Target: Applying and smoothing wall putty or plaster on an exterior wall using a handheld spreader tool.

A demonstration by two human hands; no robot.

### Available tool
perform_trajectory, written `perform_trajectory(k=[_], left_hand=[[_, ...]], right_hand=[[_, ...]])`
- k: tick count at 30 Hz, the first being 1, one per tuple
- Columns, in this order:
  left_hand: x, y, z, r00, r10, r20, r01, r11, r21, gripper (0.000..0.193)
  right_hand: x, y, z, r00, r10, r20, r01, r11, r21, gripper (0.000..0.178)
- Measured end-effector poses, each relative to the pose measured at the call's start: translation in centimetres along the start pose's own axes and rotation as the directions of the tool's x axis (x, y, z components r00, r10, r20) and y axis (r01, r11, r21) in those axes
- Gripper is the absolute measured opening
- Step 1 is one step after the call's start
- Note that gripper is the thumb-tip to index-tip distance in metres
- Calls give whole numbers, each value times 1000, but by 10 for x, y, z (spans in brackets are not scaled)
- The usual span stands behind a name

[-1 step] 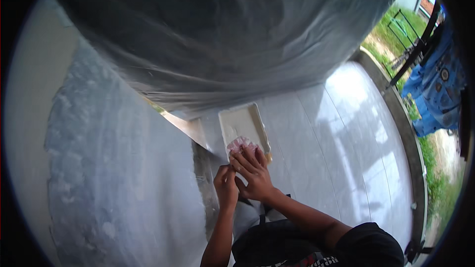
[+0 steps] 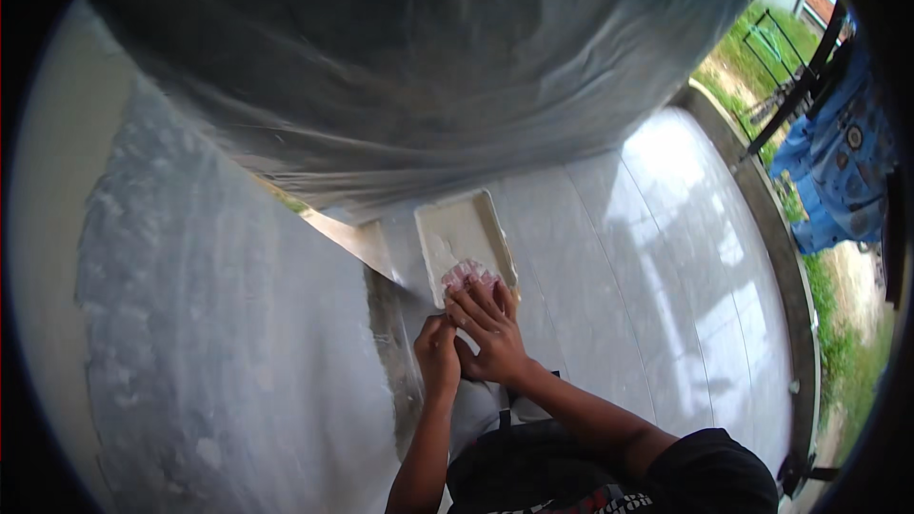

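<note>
You are on what looks like a porch being fixed up. The wall [image 2: 238,324] beside you is patchy grey, and a tray [image 2: 502,236] has pale paste in it. Past the tile floor [image 2: 609,295], you can see green grass [image 2: 823,309] outdoors.

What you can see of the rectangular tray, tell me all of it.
The rectangular tray is shallow, off-white and apparently plastic, with a raised rim. Cream, paint-like material coats its inside and smears the rim. It seems to lie on the grey tiled floor, its far end near the dark plastic sheeting. A pinkish-white lump under the right hand hides part of its near end; whether either touches it is unclear.
</note>
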State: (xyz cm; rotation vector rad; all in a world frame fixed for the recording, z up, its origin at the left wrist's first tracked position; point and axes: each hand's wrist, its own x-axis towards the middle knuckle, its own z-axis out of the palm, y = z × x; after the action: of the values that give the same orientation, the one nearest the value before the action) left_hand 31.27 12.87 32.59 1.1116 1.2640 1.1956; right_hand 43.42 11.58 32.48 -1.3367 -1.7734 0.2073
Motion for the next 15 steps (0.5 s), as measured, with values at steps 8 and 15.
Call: perform_trajectory(k=[8, 15], left_hand=[[56, -71, 14, 939, -315, 140, 327, 942, -75, 24], [120, -121, 6, 933, -281, 225, 237, 950, 205, 23]], right_hand=[[-6, 63, 32, 973, 210, 94, -190, 963, -190, 56], [8, 103, 82, 927, 316, 202, -258, 928, -269, 63]])
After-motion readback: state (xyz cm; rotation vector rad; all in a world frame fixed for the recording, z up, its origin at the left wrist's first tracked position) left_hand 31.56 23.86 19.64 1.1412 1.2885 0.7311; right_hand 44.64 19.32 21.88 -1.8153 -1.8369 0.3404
